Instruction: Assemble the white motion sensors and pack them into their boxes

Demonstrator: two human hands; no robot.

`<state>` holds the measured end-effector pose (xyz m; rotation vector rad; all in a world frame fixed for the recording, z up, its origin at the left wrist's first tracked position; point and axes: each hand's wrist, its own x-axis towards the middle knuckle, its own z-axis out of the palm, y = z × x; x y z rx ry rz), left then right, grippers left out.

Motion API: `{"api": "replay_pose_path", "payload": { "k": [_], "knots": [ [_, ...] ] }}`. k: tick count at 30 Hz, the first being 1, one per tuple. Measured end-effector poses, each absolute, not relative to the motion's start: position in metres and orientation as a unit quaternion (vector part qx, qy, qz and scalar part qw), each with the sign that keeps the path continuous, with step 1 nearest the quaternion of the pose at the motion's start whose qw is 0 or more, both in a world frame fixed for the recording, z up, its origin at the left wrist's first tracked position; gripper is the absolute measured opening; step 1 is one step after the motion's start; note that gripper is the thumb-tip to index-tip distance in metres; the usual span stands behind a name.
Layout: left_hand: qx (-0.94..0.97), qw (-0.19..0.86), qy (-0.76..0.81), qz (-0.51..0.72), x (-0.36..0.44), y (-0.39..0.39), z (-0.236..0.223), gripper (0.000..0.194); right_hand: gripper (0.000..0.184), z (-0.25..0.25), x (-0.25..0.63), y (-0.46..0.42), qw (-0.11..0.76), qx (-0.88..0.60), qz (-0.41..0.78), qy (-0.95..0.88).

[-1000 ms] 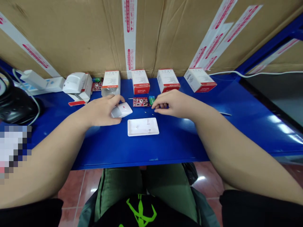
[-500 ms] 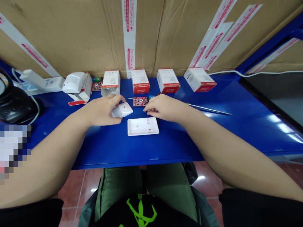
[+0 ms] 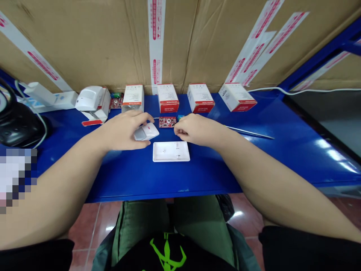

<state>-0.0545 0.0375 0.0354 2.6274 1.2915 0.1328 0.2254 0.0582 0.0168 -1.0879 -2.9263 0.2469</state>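
My left hand [image 3: 125,130] curls around a white detector cover [image 3: 148,131], its thumb along the near side and its fingers at the far side. Beside the red circuit board [image 3: 167,122], my right hand [image 3: 193,129] has its fingers drawn together in a pinch; whatever sits between the fingertips is hidden. Just nearer to me, a white rectangular back shell [image 3: 171,152] lies on the table with its hollow side up. A small blue part [image 3: 181,117] shows partly behind my right hand.
Several red-and-white detector boxes [image 3: 201,98] line the back of the blue table [image 3: 169,184]. A screwdriver [image 3: 249,132] lies to the right. At the left are another white detector [image 3: 89,98], a second red board [image 3: 116,102], a power strip [image 3: 63,101] and a black device [image 3: 21,124].
My right hand's fingertips have closed in slightly and shifted a little to the right. My left hand stays around the cover, its thumb reaching slightly further right. The view has tilted slightly.
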Motion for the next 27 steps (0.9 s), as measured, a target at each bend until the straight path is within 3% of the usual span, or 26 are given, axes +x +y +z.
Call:
{"api": "replay_pose_path", "payload": {
  "k": [6,12,16,21,27],
  "knots": [
    [0.897,0.122,0.421,0.057,-0.057,0.041,0.035,0.063,0.022,0.016,0.232,0.058,-0.001,-0.362,0.053,-0.931],
    [0.898,0.152,0.411,0.049,-0.055,0.04,0.034,0.067,0.015,0.027,0.229,0.038,0.17,-0.244,0.218,-0.93],
    [0.893,0.159,0.42,0.043,-0.056,0.041,0.031,0.067,0.016,0.017,0.21,0.016,0.172,-0.156,0.231,-0.945],
    [0.892,0.157,0.422,0.05,-0.057,0.042,0.029,0.065,0.017,0.002,0.194,0.013,0.157,-0.163,0.187,-0.956],
    [0.877,0.154,0.453,0.046,-0.058,0.042,0.028,0.069,0.018,0.01,0.209,0.022,0.193,-0.155,0.223,-0.943]
  ]
}}
